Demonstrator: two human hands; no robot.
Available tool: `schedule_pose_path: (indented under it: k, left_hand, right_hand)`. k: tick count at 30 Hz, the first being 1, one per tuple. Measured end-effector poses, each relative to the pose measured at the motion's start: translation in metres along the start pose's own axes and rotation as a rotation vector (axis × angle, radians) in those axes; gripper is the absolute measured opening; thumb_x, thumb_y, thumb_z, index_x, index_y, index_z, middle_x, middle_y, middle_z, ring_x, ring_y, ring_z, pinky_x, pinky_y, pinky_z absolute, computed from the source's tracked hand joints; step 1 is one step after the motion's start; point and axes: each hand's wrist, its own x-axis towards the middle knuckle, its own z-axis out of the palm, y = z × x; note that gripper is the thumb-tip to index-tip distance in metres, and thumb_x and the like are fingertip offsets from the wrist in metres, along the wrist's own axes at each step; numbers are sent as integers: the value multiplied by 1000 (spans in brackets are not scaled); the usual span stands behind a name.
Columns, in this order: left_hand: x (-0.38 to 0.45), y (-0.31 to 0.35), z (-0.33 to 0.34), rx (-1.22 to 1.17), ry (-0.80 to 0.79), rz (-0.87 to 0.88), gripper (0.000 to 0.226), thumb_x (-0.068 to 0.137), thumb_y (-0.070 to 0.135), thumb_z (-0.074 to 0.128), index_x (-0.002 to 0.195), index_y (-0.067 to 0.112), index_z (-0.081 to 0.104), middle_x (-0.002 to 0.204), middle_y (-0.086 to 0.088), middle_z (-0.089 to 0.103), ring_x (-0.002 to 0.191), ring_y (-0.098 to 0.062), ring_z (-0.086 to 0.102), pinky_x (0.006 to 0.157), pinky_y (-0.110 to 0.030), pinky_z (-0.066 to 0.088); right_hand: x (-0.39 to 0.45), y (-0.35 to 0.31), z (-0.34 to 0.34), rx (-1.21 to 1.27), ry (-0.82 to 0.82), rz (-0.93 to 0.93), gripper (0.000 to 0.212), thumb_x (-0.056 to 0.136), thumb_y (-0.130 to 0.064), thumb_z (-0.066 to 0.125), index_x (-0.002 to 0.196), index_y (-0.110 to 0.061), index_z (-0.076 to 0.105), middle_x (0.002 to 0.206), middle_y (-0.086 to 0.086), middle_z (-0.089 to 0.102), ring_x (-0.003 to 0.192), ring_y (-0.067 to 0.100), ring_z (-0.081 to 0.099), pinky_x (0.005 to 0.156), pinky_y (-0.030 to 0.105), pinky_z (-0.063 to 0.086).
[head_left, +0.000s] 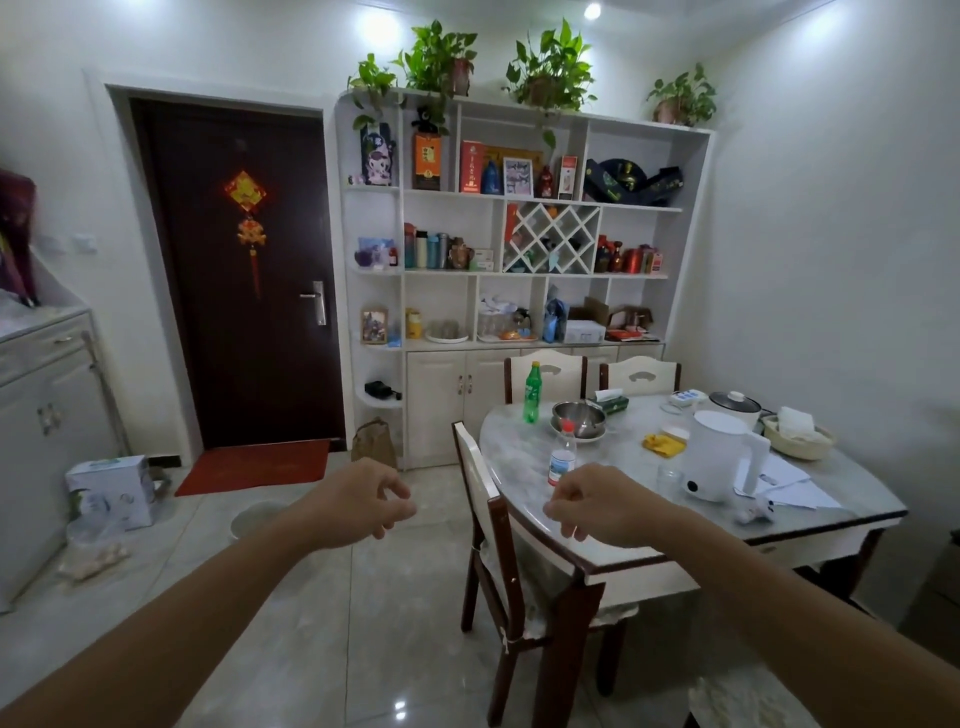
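Both my arms stretch forward at chest height. My left hand hangs over the tiled floor with its fingers loosely curled, holding nothing. My right hand hovers above the near left corner of the marble dining table, fingers also loosely curled and empty. Just beyond my right hand stands a small clear bottle with a red cap. A white electric kettle stands further right on the table.
A wooden chair is tucked at the table's near left side. The table also holds a green bottle, steel bowl, tissue box, yellow cloth, basket and papers. White shelving lines the back wall; a dark door stands left.
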Motion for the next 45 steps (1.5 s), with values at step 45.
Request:
schedule_pose_path:
  k: [45]
  left_hand:
    - [677,-15,162,32,-402,347,48,86,43,68,130,30,56,108,2,69,84,-10,62,71,-21,45]
  right_hand:
    - [482,297,14,196,326,635,54,49,-65,70,61,-25,37,57,-7,41,51,8,33,52,27,30]
